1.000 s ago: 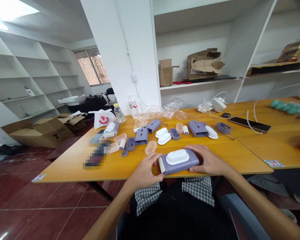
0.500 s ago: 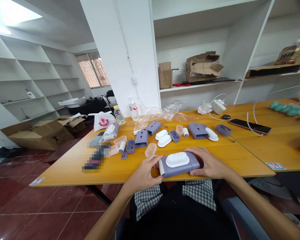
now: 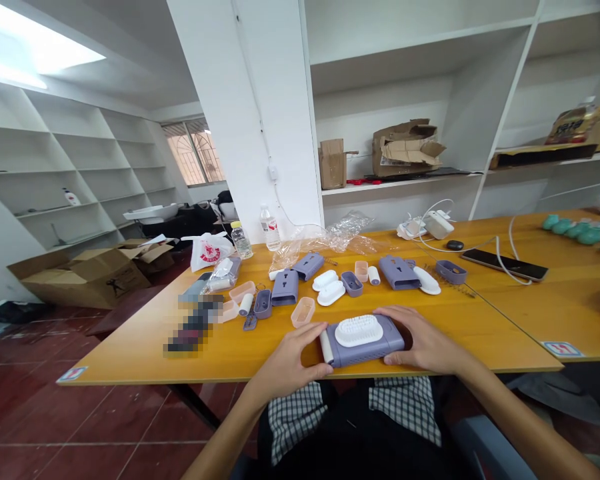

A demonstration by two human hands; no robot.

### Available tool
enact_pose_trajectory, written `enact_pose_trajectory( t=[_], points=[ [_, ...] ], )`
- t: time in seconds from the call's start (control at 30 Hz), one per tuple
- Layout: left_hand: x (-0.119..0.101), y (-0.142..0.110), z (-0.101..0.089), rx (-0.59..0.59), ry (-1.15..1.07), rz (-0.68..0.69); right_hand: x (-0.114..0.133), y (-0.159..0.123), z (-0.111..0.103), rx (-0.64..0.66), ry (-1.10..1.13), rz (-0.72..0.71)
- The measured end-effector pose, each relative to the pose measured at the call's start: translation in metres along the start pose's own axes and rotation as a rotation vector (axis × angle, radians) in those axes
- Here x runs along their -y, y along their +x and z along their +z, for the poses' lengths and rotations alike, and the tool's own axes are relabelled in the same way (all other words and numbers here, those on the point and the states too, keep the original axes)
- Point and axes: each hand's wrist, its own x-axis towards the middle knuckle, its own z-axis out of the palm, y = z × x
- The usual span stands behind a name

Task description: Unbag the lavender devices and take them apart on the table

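A purple case (image 3: 367, 345) with a white bristle pad on top and a white roller at its left end lies at the near edge of the wooden table (image 3: 130, 350). My left hand (image 3: 287, 363) grips its left end by the roller, fingers curled. My right hand (image 3: 423, 343) wraps around its right end. Both hands rest on the table.
Behind the case lie several purple shells (image 3: 285, 287), white pads (image 3: 330, 292), small pink trays (image 3: 303, 311) and rollers. Two water bottles (image 3: 270, 228), clear plastic wrap (image 3: 337, 233), a phone with cable (image 3: 504, 264), chargers and teal items (image 3: 587, 233) are further back. Cardboard boxes (image 3: 87, 273) sit on the floor at left.
My hands and the case stay in the same hold. The camera has tilted slightly, so everything sits a little lower in view.
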Motion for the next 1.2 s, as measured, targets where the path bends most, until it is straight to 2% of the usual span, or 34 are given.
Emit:
enact_pose_trajectory(
  t=[0.33, 0.6, 0.73, 0.97, 1.2],
  points=[
    [0.001, 0.002, -0.001, 0.011, -0.018, -0.044, -0.004, 0.0, 0.004, -0.007, -0.007, 0.026],
    [0.001, -0.003, -0.003, 0.024, -0.006, 0.034, -0.01, 0.0, 0.01, -0.023, -0.005, 0.022],
    [0.004, -0.004, -0.002, -0.008, 0.009, 0.06, -0.011, 0.001, 0.011, -0.021, 0.001, 0.017],
    [0.006, -0.005, 0.006, -0.062, 0.032, -0.026, -0.009, 0.002, 0.009, 0.008, 0.015, 0.04],
    [0.003, -0.004, 0.001, -0.024, 0.006, -0.074, -0.011, 0.002, 0.01, -0.009, 0.016, 0.029]
  ],
)
